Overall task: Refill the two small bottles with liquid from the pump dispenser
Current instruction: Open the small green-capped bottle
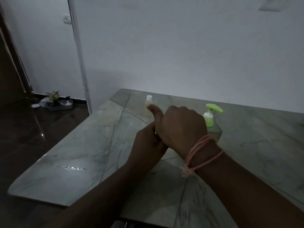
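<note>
Nearest, a polished grey-green marble counter [85, 155] with dark veins carries both hands. The left hand [148, 145] and right hand [179, 127] meet, fingers curled; whether they hold something, I cannot tell. Just behind the right hand stands the green pump dispenser [210, 116]. Beyond the thumb, one clear small bottle [148, 102] with white cap stands near the plain white wall [181, 46].

The hands [166, 134] hide whatever they clasp; pump dispenser [211, 119] partly covered.

A grey veined marble countertop [98, 150] met a white wall [181, 46]; a cluttered tray [60, 104] lay on the dark glossy floor [24, 129].
</note>
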A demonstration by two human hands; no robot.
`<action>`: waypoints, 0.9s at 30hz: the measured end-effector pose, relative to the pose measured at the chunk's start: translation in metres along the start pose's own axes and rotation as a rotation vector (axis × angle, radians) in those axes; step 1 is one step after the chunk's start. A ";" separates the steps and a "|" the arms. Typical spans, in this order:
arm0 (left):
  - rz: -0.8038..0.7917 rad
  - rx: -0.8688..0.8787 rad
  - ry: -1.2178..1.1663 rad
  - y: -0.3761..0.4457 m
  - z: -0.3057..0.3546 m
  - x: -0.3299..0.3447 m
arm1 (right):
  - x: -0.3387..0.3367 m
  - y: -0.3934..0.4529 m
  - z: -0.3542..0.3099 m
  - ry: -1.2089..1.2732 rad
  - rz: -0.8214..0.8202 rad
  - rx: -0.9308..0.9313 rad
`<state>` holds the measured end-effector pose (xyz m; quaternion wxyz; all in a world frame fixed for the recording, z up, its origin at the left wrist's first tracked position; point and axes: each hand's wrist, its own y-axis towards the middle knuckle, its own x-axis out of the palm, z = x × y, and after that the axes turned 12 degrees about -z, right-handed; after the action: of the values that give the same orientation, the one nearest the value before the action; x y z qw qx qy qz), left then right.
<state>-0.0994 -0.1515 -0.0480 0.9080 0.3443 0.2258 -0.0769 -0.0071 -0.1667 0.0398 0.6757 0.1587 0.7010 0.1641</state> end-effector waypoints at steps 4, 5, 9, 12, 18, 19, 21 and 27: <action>-0.140 -0.114 -0.186 0.006 0.003 -0.017 | -0.005 0.012 0.002 0.011 -0.030 -0.197; -0.224 -0.148 -0.260 0.007 0.004 -0.023 | -0.007 0.013 0.006 0.018 -0.064 -0.265; -0.516 -0.257 -0.641 0.005 0.007 -0.042 | -0.013 0.014 0.011 -0.016 -0.070 -0.492; -0.665 -0.235 -0.784 0.001 0.012 -0.048 | -0.019 0.015 0.012 0.022 -0.099 -0.634; -0.974 -0.328 -1.059 0.000 0.010 -0.076 | -0.033 0.016 0.013 0.119 -0.166 -0.899; -0.996 -0.349 -1.120 -0.002 0.009 -0.081 | -0.032 0.015 0.011 0.118 -0.168 -0.924; -0.923 -0.383 -1.104 -0.006 0.006 -0.088 | -0.029 0.015 0.010 0.160 -0.167 -0.889; -0.556 -0.374 -0.523 -0.007 0.010 -0.079 | -0.014 0.021 0.001 0.144 -0.257 -0.496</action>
<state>-0.1676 -0.1643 -0.0092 0.9263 0.0688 0.0819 -0.3613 -0.0058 -0.1545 0.0617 0.6576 -0.1137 0.6999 0.2545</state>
